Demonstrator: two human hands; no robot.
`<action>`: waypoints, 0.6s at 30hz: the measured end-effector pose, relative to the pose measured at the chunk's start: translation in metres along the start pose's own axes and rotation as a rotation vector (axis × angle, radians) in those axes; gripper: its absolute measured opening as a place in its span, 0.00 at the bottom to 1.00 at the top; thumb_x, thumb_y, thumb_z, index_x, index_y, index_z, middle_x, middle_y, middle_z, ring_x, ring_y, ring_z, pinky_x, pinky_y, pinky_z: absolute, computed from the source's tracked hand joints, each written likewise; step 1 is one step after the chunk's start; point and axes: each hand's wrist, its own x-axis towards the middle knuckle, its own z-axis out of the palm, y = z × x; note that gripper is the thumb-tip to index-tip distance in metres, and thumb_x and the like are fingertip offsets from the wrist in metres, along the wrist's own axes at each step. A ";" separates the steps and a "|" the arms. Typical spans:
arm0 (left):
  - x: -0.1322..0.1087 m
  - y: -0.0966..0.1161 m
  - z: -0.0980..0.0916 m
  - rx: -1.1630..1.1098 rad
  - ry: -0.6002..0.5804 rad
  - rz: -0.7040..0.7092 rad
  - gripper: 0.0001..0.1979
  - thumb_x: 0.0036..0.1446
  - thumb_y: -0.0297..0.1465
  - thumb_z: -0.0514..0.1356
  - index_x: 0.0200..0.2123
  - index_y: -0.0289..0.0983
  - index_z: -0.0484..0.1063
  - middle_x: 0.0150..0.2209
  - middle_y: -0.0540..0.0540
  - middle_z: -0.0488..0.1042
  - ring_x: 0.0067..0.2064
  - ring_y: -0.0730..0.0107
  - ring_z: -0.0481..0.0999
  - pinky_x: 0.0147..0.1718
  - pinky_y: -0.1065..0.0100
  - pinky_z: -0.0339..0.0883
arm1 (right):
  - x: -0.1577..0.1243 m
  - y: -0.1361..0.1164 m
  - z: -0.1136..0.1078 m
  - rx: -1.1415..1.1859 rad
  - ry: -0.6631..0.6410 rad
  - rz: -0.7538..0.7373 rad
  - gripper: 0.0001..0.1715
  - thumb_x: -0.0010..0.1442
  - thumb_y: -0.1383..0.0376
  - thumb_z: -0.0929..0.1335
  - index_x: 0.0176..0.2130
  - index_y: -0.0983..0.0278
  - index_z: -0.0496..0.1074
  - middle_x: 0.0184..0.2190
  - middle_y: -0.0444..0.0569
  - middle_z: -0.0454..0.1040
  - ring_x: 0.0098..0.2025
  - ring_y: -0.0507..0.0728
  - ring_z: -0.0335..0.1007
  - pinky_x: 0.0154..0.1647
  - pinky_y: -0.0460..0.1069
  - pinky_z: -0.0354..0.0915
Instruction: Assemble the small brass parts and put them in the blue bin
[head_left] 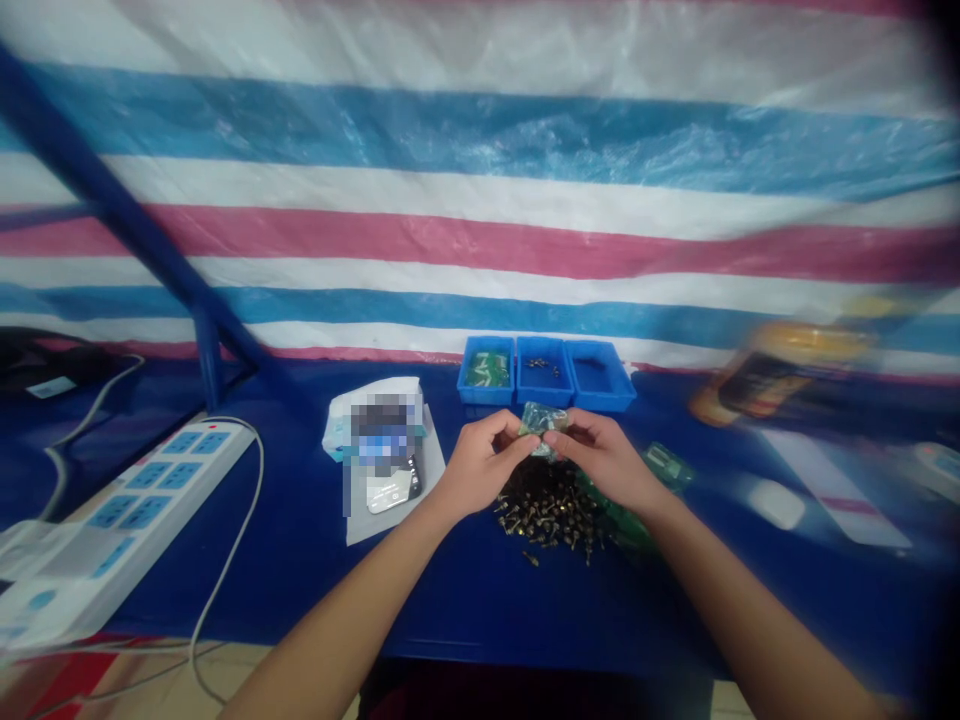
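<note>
A small clear plastic bag with a greenish tint (545,416) is held up between both hands. My left hand (486,460) pinches its left side with thumb and fingers. At the right side, my right hand (606,458) grips it the same way. What is inside the bag is too small to tell. Below the hands lies a pile of small brass-coloured metal parts (559,512), partly hidden by them. More green plastic bags (666,466) lie beside and under my right hand.
Three joined blue bins stand at the back: one with green bags (487,370), one with a few metal parts (543,366), and a right-hand bin (598,372). A phone (394,487) rests on white paper at left. A power strip (142,500), cable and blurred bottle (772,375) flank the area.
</note>
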 end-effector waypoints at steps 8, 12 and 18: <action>0.000 -0.002 0.003 -0.081 0.029 -0.095 0.14 0.62 0.42 0.58 0.35 0.36 0.71 0.28 0.52 0.68 0.30 0.74 0.65 0.30 0.71 0.57 | 0.000 -0.002 -0.001 -0.011 0.035 -0.031 0.13 0.61 0.56 0.69 0.31 0.63 0.68 0.25 0.42 0.66 0.28 0.51 0.60 0.31 0.48 0.58; 0.000 -0.003 0.002 -0.078 0.059 -0.099 0.14 0.62 0.42 0.57 0.35 0.37 0.72 0.28 0.51 0.69 0.30 0.73 0.67 0.31 0.71 0.59 | 0.001 -0.002 -0.002 -0.049 0.049 -0.034 0.15 0.60 0.56 0.70 0.30 0.63 0.67 0.24 0.41 0.65 0.27 0.51 0.59 0.29 0.47 0.57; 0.005 -0.007 0.000 -0.139 0.191 -0.103 0.13 0.62 0.41 0.58 0.38 0.37 0.73 0.32 0.48 0.73 0.32 0.71 0.70 0.33 0.69 0.64 | -0.001 -0.004 -0.005 -0.038 0.086 -0.023 0.16 0.60 0.57 0.70 0.28 0.63 0.66 0.24 0.41 0.65 0.28 0.51 0.61 0.30 0.47 0.57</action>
